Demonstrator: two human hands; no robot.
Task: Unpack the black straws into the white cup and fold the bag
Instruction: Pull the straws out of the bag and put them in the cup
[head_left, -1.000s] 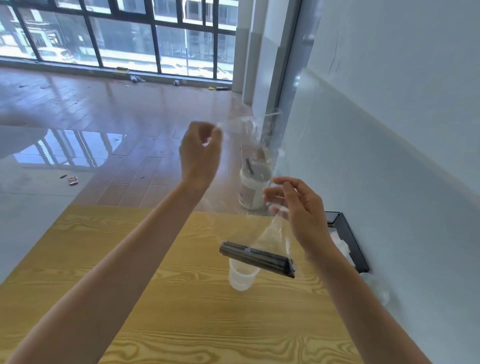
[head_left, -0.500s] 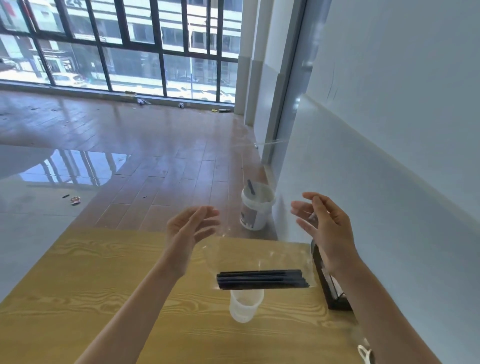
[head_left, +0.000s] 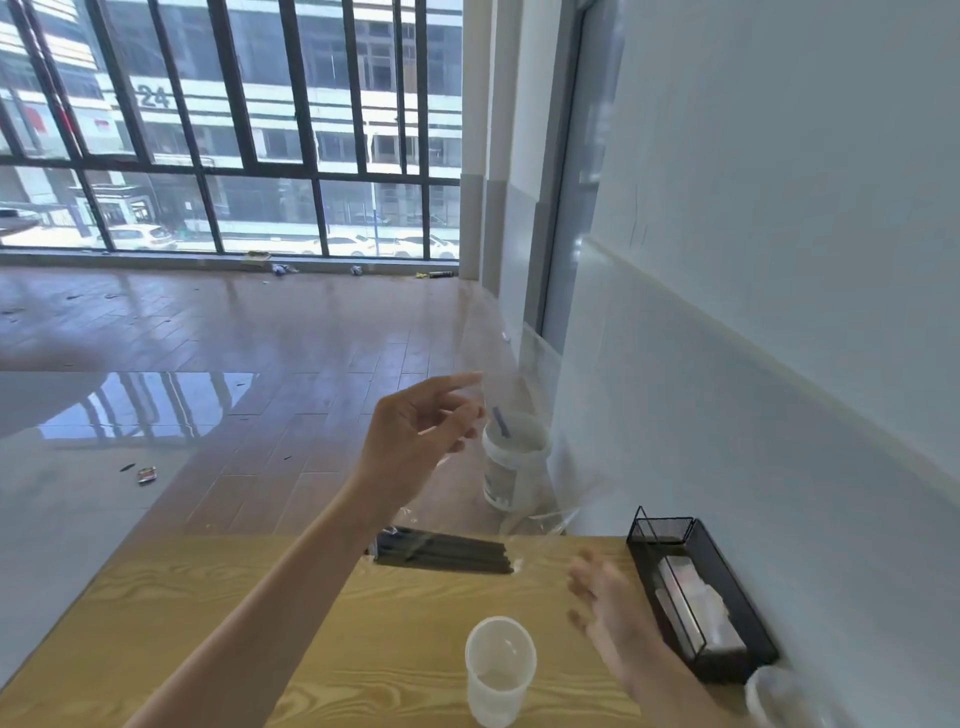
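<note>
The black straws (head_left: 441, 556) lay bundled inside the clear bag (head_left: 524, 499), in the middle of the frame, hanging over the far edge of the wooden table (head_left: 208, 623); I could not tell whether the bundle touched the tabletop. Below them, toward the bottom centre, the white cup (head_left: 500, 670) stood upright on the table, well apart from the straws and holding none of them. My left hand (head_left: 421, 436) was raised just above the centre, its fingers pinching the bag's thin upper edge (the film was nearly invisible against the floor), so the bag hung down from it. My right hand (head_left: 608, 603) sat low at the lower right, between cup and black wire tray (head_left: 696, 597), fingers spread and relaxed, holding nothing, though heavily blurred. The tray sat against the white wall (head_left: 779, 312) on the right. Beyond the table, a white bucket (head_left: 511, 457) stood on the wooden floor, and large windows (head_left: 234, 130) filled the upper left.
</note>
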